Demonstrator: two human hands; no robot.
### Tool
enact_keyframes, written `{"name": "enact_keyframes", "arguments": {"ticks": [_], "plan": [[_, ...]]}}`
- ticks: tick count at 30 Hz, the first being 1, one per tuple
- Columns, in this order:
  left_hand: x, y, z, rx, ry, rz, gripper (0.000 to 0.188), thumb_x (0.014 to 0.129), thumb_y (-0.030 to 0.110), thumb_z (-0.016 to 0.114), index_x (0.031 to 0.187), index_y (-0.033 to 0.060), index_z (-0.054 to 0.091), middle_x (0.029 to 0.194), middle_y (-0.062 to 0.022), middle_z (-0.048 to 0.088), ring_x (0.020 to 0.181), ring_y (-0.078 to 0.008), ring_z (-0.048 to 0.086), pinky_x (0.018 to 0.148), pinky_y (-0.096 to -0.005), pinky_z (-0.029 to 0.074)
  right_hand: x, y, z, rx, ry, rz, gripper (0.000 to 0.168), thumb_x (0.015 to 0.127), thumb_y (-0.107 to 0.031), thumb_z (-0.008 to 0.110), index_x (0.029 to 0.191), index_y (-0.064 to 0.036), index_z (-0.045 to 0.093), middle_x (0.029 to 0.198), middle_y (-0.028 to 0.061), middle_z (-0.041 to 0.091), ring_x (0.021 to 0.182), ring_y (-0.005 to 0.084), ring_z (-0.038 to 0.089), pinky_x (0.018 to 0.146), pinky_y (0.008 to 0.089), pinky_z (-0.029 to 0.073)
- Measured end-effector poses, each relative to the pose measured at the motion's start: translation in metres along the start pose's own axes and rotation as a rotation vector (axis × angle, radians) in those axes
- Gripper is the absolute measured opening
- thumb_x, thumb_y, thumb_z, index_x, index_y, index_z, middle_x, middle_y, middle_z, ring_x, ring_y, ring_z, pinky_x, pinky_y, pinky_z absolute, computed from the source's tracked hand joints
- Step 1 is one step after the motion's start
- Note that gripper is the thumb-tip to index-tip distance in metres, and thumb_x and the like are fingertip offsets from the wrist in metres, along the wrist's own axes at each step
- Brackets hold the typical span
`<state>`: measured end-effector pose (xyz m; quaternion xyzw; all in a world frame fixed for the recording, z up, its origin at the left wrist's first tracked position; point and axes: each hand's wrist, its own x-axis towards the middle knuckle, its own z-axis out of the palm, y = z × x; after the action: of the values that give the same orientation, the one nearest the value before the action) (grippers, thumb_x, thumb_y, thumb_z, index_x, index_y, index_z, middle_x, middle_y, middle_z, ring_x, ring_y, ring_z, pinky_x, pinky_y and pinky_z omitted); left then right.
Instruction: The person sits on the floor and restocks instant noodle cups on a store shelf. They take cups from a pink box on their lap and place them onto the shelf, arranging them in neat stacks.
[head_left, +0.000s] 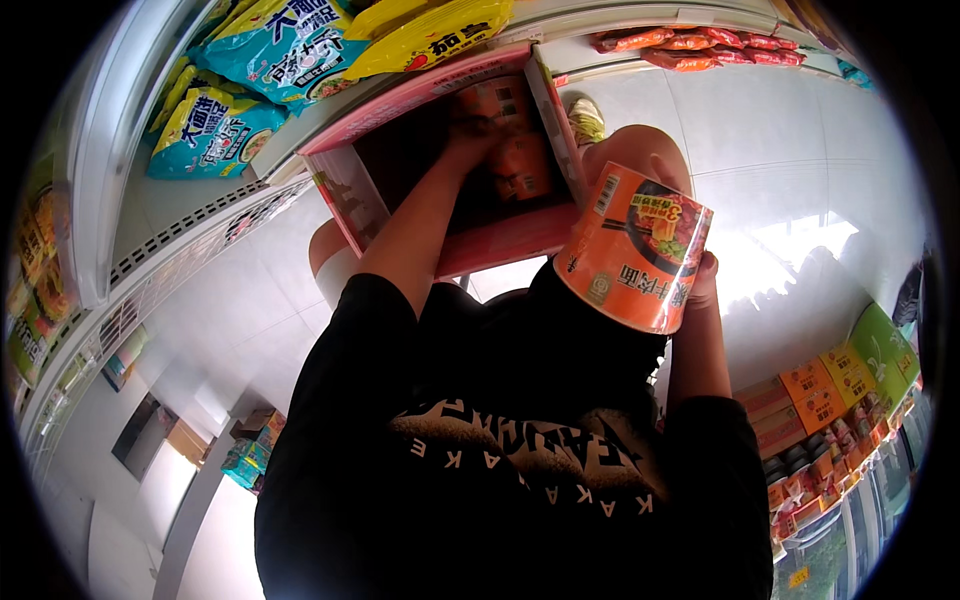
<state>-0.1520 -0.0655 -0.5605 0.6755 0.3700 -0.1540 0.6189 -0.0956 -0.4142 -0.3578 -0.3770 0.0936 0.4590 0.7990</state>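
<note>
An orange instant-noodle cup, its food picture and printed writing facing up, is in my right hand at the right of my lap. The cup hides most of that hand. My left arm reaches into an open pink and white cardboard box in front of me. Inside the dim box, my left hand is beside more orange noodle cups; its fingers are too dark to show whether they hold one. The box stands at the shelf's edge, between my knees.
Teal noodle packets and yellow ones lie on the shelf at upper left. Red packets line a low shelf at the top. A wire-sided shelf edge runs down the left. Cartons and cups are stacked at lower right.
</note>
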Motion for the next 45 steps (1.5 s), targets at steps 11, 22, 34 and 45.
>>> {"name": "enact_keyframes", "arguments": {"ticks": [11,22,34,45], "plan": [[0.015,0.015,0.029,-0.150,0.043,-0.244,0.083,0.073,0.030,0.089,0.137,-0.0002,0.046,0.126,-0.0145,0.061,0.106,-0.0261,0.065,0.084,-0.0437,0.058,0.004,0.000,-0.029,0.153,0.061,0.010,0.127,0.065,-0.058,0.087,0.156,-0.002,0.018,0.149,0.0166,0.043,0.132,0.0278,0.050,0.108,0.0417,0.045],[0.023,-0.033,0.032,0.668,0.067,0.069,0.068,0.087,0.045,0.071,0.129,-0.0045,0.055,0.126,-0.0208,0.064,0.114,-0.0332,0.064,0.091,-0.0407,0.055,0.010,0.001,-0.033,0.209,0.041,0.020,0.123,0.067,-0.059,0.085,0.155,-0.002,0.021,0.148,0.0167,0.044,0.131,0.0279,0.051,0.107,0.0422,0.046],[-0.041,0.002,0.019,0.159,0.576,-0.255,0.105,0.061,0.044,0.091,0.127,-0.0118,0.032,0.119,-0.0246,0.064,0.108,-0.0325,0.068,0.092,-0.0398,0.054,0.011,0.004,-0.033,0.231,-0.001,0.023,0.120,0.068,-0.061,0.083,0.154,-0.002,0.023,0.146,0.0168,0.046,0.129,0.0280,0.052,0.106,0.0426,0.047],[0.016,-0.149,-0.075,-0.117,0.306,-0.206,0.073,0.082,0.043,0.075,0.132,-0.0059,0.054,0.123,-0.0192,0.065,0.109,-0.0288,0.064,0.090,-0.0354,0.051,0.013,0.002,-0.038,0.250,-0.009,0.031,0.117,0.069,-0.062,0.081,0.152,-0.002,0.025,0.145,0.0168,0.047,0.128,0.0281,0.053,0.106,0.0430,0.047]]}}
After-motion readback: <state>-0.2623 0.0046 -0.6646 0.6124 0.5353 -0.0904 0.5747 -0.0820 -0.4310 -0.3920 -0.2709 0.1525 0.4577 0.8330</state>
